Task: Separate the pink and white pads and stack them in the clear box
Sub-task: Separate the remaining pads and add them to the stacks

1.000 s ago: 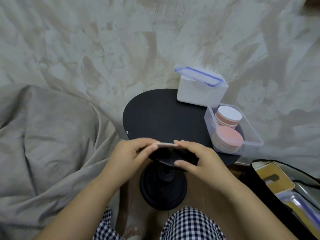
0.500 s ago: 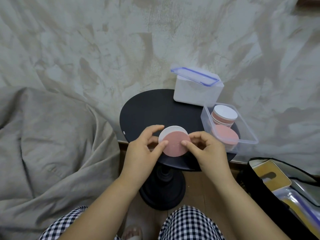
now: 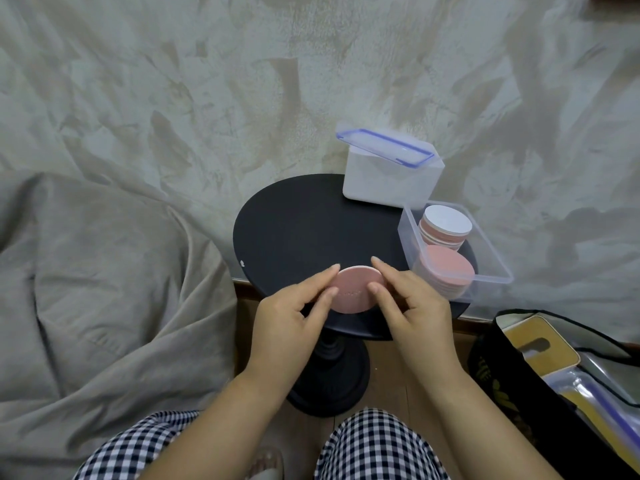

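Over the near edge of the round black table [image 3: 304,230], a pink pad [image 3: 356,291] is held between both hands, pink face up, with a thin white rim showing along its far edge. I cannot tell whether that rim is a second pad stuck underneath. The left hand [image 3: 291,320] pinches the pad's left edge between thumb and forefinger, and the right hand [image 3: 412,306] pinches the right edge the same way. The remaining fingers [image 3: 410,311] of the right hand are curled in towards the palm; those of the left hand are hidden.

Just right of the hands, the clear box [image 3: 408,237] sits on the table's right side and overhangs its edge. It holds two stacks of pads: a white-topped stack [image 3: 447,221] at the far end and a pink-topped stack [image 3: 446,271] at the near end, leaning slightly.

Behind the box stands a white container [image 3: 388,183] with a blue-trimmed lid [image 3: 386,147] lying askew on top. A rumpled beige blanket [image 3: 104,289] lies to the left, a black bag [image 3: 519,372] sits on the floor to the right, and checked trousers [image 3: 377,445] show at the bottom.
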`<state>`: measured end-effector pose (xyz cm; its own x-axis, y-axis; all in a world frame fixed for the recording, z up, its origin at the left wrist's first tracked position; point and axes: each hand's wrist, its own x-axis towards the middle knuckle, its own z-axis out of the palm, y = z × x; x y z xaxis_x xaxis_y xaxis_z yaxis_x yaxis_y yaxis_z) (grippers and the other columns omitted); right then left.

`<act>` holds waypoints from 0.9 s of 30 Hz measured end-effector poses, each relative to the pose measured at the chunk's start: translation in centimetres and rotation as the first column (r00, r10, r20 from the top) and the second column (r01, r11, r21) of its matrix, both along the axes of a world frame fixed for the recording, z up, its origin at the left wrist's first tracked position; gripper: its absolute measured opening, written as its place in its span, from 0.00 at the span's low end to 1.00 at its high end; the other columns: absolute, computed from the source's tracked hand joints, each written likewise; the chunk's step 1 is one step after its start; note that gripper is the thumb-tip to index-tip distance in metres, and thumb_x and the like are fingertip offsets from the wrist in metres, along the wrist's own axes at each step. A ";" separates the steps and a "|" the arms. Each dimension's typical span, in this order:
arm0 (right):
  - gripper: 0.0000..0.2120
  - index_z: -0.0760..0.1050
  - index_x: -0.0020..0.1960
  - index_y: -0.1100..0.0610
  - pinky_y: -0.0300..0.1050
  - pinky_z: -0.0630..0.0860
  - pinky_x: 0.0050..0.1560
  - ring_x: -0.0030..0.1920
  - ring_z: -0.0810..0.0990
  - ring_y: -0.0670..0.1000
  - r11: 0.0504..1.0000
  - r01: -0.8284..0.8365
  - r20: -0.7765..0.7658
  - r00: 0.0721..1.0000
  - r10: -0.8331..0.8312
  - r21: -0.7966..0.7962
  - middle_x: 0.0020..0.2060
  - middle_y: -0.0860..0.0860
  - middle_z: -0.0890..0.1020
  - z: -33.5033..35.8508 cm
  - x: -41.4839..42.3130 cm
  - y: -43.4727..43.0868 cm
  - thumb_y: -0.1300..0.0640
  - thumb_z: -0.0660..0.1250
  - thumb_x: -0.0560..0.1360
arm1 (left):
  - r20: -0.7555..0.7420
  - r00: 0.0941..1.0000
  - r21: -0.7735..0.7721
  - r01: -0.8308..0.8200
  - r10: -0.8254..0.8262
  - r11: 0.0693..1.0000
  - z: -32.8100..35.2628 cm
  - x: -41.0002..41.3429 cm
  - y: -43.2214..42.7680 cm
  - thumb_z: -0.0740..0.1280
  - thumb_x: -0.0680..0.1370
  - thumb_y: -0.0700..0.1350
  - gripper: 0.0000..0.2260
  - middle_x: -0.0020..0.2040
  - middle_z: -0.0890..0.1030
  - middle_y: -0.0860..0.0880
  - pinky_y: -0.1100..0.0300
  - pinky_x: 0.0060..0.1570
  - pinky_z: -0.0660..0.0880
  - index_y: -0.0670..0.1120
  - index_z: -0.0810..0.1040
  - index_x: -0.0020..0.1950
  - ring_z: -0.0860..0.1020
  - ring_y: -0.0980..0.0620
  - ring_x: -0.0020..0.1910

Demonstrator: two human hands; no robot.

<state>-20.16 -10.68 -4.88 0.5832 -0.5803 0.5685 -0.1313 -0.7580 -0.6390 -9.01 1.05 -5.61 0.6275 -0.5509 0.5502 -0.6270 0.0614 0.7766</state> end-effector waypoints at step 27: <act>0.12 0.78 0.53 0.51 0.33 0.75 0.49 0.48 0.79 0.40 0.999 -0.015 0.217 0.976 0.021 -0.029 0.46 0.41 0.80 -0.1 -0.4 1.0 0.64 0.68 0.72 | 0.011 0.995 -0.151 -0.092 0.094 0.984 -0.3 -0.7 0.0 0.68 0.73 0.39 0.09 0.46 0.82 0.55 0.72 0.47 0.73 0.48 0.81 0.51 0.80 0.62 0.48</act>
